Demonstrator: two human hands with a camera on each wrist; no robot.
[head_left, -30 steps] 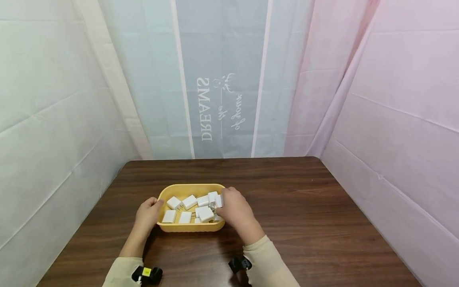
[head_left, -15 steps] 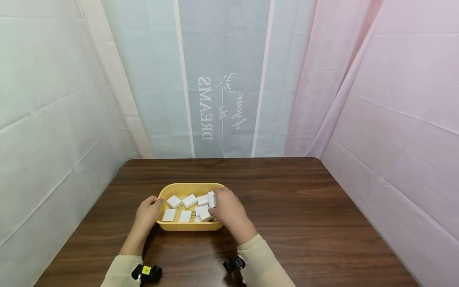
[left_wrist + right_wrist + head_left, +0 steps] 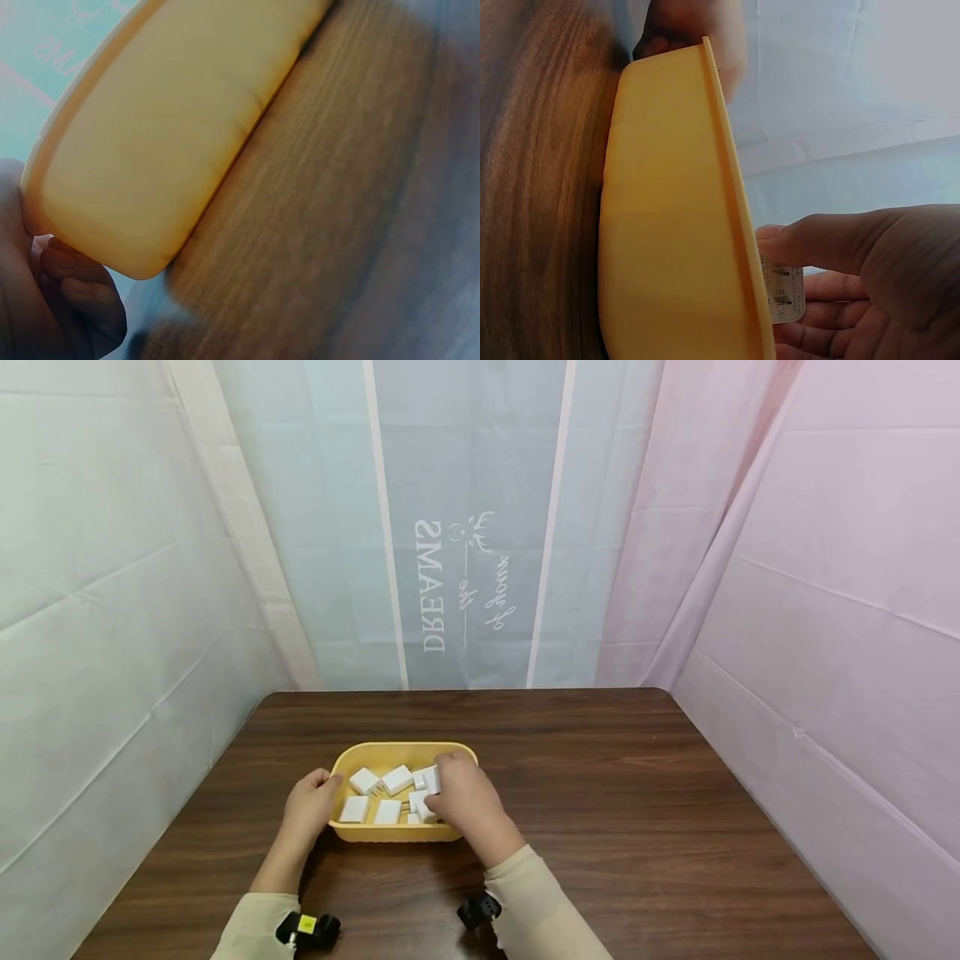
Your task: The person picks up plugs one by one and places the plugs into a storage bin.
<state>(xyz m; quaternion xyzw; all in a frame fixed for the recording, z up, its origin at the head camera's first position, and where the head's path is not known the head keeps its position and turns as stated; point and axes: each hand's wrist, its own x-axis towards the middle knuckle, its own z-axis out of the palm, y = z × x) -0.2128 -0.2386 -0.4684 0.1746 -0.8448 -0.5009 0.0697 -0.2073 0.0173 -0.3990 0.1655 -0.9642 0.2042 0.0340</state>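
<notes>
In the head view a yellow plastic basket (image 3: 397,835) stands on the table, with several white plug chargers (image 3: 354,810) lying in it, some showing their prongs. My left hand (image 3: 310,802) grips the basket's left end, thumb on the rim and fingers curled below, as the left wrist view shows. Over the basket's right part, my right hand (image 3: 468,802) pinches a white charger (image 3: 786,292) between thumb and fingers; small print shows on its face in the right wrist view. The right hand hides the basket's right end and some chargers beneath.
The dark wood-grain table (image 3: 615,802) extends around the basket. A pale blue curtain (image 3: 465,460) with mirrored lettering hangs behind the table, and white cloth walls (image 3: 840,610) flank both sides. Black cameras (image 3: 307,932) are strapped to both wrists.
My right hand has moved left over the basket with the charger in its grip, covering more of the chargers in the right part. The left hand keeps its place on the rim.
</notes>
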